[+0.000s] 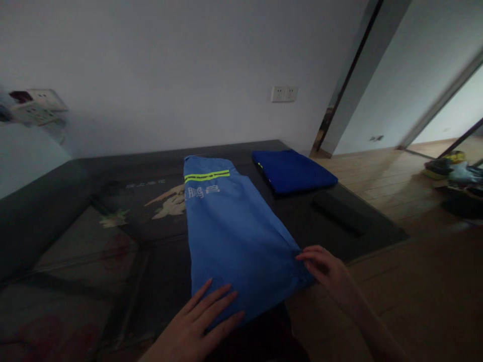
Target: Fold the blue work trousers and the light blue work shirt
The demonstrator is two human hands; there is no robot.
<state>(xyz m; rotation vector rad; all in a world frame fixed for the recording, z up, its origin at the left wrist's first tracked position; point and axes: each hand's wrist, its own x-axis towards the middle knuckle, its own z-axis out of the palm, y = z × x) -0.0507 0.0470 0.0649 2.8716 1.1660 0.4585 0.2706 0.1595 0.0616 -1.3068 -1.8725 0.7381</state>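
Observation:
A light blue work jacket (237,231) lies folded lengthwise on the dark tabletop. It carries a yellow-green reflective stripe and white lettering near its far end. My left hand (204,319) rests flat on the jacket's near left part, fingers spread. At the near right edge, my right hand (324,269) pinches a bunched bit of the cloth between thumb and fingers. The near end of the jacket reaches the table's front edge. Behind it to the right sits a darker blue folded garment (292,171).
The glossy dark table (151,168) has a printed bird and flower design and stands against a white wall. A black oblong object (337,213) lies on its right side. Wall sockets (285,94) are above. Assorted items (458,173) lie on the wooden floor far right.

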